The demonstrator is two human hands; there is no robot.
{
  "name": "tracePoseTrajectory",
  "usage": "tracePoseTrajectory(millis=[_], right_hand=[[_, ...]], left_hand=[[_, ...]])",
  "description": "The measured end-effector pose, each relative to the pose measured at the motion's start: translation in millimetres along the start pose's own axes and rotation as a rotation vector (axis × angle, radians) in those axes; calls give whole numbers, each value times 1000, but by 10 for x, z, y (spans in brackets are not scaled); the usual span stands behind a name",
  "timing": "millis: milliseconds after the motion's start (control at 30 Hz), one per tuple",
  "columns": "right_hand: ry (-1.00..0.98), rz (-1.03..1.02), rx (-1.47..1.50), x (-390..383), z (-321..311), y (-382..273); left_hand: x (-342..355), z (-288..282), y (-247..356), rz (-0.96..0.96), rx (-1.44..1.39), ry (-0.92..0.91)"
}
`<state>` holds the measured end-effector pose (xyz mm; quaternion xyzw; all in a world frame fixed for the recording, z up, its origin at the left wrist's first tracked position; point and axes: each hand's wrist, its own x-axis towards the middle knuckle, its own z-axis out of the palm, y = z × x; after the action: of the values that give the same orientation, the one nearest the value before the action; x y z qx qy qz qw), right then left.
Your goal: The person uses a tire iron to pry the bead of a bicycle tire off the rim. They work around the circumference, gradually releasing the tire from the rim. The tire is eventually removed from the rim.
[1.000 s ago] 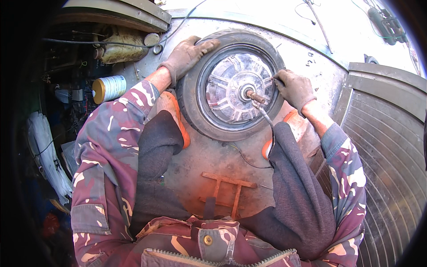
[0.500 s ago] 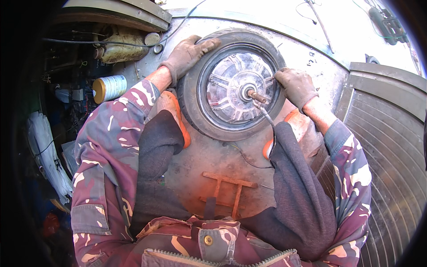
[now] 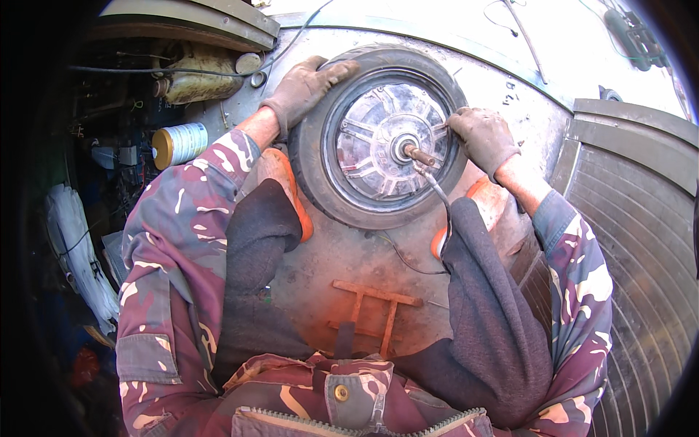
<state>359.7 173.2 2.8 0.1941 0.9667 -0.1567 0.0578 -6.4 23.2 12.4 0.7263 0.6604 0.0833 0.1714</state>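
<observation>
A hub-motor wheel [image 3: 386,178], with a black tyre and a shiny metal motor cover, stands in front of me between my feet. From its centre juts a brownish axle [image 3: 420,155], and a dark cable [image 3: 441,191] comes out beside it. My gloved left hand [image 3: 302,91] grips the tyre at its upper left, fingers laid across the tread. At the right edge of the motor cover, my gloved right hand [image 3: 486,138] has its fingers curled in a pinch near the rim. Whatever is between those fingertips is hidden or too small to name.
An orange-brown metal frame [image 3: 375,306] lies on the floor between my legs. Left stand a spool [image 3: 180,143] and a dirty plastic bottle [image 3: 204,75]. A ribbed metal shutter panel [image 3: 633,218] is at the right. A thin rod [image 3: 529,44] lies at the far side.
My right hand has turned very slightly at the edge of the motor cover, its forearm shifting a little. The wheel and left hand stay practically in place.
</observation>
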Motion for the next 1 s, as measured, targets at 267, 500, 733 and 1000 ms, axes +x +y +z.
tracePoseTrajectory(millis=[267, 500, 733, 1000], right_hand=[[-48, 213, 317, -7, 56, 64], [-22, 314, 633, -90, 113, 164], [-113, 185, 551, 11, 35, 248], [47, 205, 376, -83, 60, 153]], left_hand=[[9, -4, -24, -39, -70, -57], [51, -101, 137, -308, -342, -129], [3, 11, 16, -164, -105, -74], [59, -62, 78, -260, -122, -129]])
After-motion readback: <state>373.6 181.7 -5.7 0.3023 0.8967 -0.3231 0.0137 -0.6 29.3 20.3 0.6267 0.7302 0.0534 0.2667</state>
